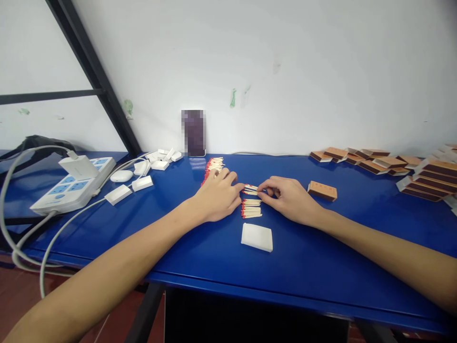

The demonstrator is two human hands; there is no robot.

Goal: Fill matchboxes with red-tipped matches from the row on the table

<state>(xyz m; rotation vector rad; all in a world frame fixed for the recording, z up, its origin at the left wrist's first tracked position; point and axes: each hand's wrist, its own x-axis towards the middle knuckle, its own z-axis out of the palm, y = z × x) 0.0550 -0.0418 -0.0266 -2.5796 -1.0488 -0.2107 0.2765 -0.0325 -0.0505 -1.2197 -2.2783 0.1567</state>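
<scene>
Beyond my left hand (219, 196) lies a heap of red-headed matches (215, 164), partly hidden by its fingers. The fingers of this hand are bent and a little apart, with a fingertip at the red heads of a few matches (250, 189). From the other side, my right hand (283, 196) pinches the plain ends of these matches between thumb and fingers. Just nearer to me, two small bundles of matches (251, 208) lie side by side, heads to the left. Below them rests a white matchbox tray (256, 237), apparently bottom up.
An orange matchbox sleeve (322, 190) lies right of my right hand. More sleeves (371, 159) and a stack (433, 178) stand at the right. White trays (143, 183) lie left, near a power strip (73, 186) with cables. A phone (193, 133) leans on the wall.
</scene>
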